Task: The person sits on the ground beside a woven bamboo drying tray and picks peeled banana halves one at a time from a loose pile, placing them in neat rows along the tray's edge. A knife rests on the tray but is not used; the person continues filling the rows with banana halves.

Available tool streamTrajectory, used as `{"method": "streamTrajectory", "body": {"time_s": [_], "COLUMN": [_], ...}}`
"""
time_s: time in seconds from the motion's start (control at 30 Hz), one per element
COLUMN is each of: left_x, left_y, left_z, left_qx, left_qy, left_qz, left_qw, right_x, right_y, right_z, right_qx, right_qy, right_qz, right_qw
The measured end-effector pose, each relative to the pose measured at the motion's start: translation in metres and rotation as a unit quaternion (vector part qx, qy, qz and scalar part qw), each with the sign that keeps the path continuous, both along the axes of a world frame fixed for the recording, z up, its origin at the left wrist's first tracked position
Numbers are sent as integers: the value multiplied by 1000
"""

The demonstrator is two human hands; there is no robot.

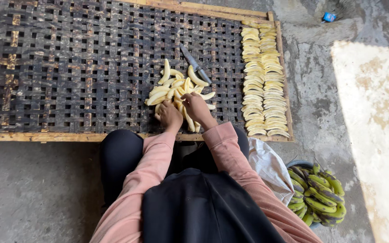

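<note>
Both hands closed on peeled bananas (176, 90): left hand (170, 115), right hand (196, 107). Pile on dark woven tray (68, 72), wood frame, on grey concrete floor (37, 189); knife (195, 65) nearby.

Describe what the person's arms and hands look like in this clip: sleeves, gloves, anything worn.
Both arms are covered by long, loose salmon-pink sleeves that end at the wrists. The left hand and the right hand are bare: no gloves, and no ring, watch or bracelet shows from this view. A dark sleeveless garment lies over the pink top at the chest.
</note>
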State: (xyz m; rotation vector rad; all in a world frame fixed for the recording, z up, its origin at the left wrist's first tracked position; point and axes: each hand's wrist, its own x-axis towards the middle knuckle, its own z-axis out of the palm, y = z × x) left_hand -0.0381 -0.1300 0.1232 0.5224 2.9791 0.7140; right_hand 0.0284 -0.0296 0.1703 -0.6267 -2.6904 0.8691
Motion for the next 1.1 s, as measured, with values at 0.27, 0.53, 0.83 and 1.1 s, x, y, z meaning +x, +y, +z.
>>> {"method": "streamTrajectory", "body": {"time_s": [0.27,0.53,0.83,1.1], "left_x": [-13,-40,-8,-18], "left_y": [18,23,12,-12], "left_z": [32,15,21,21], "left_qx": [-14,210,264,249], "left_qy": [-155,-404,-319,-352], "left_qz": [-9,-7,-110,-59], "left_qw": [988,890,903,900], "right_x": [7,-1,-30,-31], "right_y": [21,44,20,-3], "right_z": [12,4,-16,-8], "right_qx": [-4,-134,-709,-696], "right_qy": [14,-43,-23,8], "right_qz": [-2,-50,-211,-246], "right_qw": [1000,989,673,674]}}
